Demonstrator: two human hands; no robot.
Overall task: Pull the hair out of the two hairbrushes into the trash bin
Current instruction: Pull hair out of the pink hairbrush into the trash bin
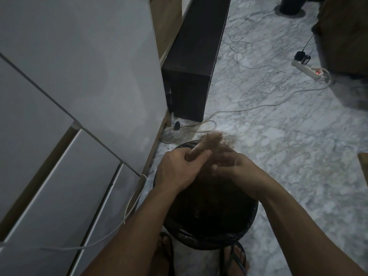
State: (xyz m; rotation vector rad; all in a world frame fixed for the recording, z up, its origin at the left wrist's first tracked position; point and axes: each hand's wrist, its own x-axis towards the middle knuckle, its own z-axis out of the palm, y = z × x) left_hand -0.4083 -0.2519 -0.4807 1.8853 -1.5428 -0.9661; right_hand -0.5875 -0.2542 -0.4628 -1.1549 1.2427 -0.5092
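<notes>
Cabinets (pixel 65 108) fill the left of the view, white and flat-fronted, with a thin white cable (pixel 127 212) trailing down past their lower edge. Just right of them, low in the middle, the bin (pixel 247 222) stands on the marble floor (pixel 288 136), dark inside, lined with a black bag, the person's sandalled feet at its near rim.

Above the bin's far half the left hand (pixel 177 170) has its grip clamped on the handle of a brush (pixel 211 145), whose head tilts up and away. A pale tuft of hair (pixel 229 140) is tangled in the bristles and spills off the head's right side. The right hand (pixel 233 166) is just beside the head, blurred; its fingers seem pinched together at the hair, but I cannot tell for sure whether they hold any.

Judging from this, the task is in its early or middle part: this brush is far from clean, since much hair clings to it. The bin is too dark to show whether hair lies in it. The second brush is not in view, so whether it is done or waiting cannot be told.

Further right, a power strip (pixel 310 69) and loose cords lie on the floor, well apart from the work.
</notes>
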